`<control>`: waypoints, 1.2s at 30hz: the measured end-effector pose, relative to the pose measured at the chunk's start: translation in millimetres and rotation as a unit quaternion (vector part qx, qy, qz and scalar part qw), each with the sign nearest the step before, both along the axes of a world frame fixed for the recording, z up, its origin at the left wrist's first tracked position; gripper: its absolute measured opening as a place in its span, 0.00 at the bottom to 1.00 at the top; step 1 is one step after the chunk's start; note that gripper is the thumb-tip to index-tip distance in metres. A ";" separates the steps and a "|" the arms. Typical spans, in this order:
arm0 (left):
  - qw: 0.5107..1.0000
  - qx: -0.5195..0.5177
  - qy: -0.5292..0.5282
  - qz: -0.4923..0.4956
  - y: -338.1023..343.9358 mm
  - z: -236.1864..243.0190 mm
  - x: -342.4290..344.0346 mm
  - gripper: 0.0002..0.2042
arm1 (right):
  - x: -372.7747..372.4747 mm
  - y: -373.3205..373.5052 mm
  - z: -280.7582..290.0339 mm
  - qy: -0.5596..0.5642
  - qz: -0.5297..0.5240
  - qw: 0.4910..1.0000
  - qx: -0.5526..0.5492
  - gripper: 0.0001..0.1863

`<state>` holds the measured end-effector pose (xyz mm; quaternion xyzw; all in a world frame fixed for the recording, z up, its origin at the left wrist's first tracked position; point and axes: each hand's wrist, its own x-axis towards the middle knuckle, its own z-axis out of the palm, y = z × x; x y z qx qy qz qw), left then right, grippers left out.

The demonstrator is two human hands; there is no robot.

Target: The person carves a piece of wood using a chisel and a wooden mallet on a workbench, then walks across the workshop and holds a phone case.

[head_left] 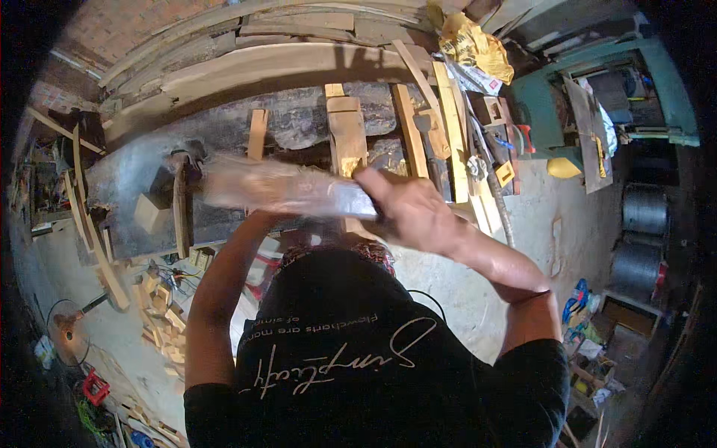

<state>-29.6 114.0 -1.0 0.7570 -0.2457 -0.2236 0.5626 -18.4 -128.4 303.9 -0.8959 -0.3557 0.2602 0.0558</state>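
Place: a woodworking workshop. Evidence: long, thick boards (276,66) stacked along the far side; a dark, worn worktop (216,127) with cut wood pieces (347,138) laid across it; a heap of small offcuts (158,310) on the bare grey floor (448,299). Right side: green metal-looking equipment (538,123) and grey cylindrical drums (644,209), contents unclear. Orange-red brickwork (172,33) visible at upper left.

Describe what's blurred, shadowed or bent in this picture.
In the head view, blur smears the tool in the right hand, so its outline is unclear; also in the head view, the corners fall to black, a shadow lies on the long pale board, and fisheye distortion bows that board.
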 end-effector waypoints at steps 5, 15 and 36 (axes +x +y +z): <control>0.994 0.073 -0.036 0.066 -6.6 14.9 6.2 0.25 | 13.8 5.6 -1.6 -0.093 0.022 0.984 0.154 0.26; 0.991 0.099 -0.049 0.082 -15.6 48.4 7.7 0.24 | 32.7 29.1 -6.2 -0.066 0.004 0.995 0.080 0.27; 0.989 0.044 0.017 0.137 -19.3 54.5 15.4 0.19 | 37.1 35.6 -11.9 -0.048 -0.014 0.999 -0.003 0.26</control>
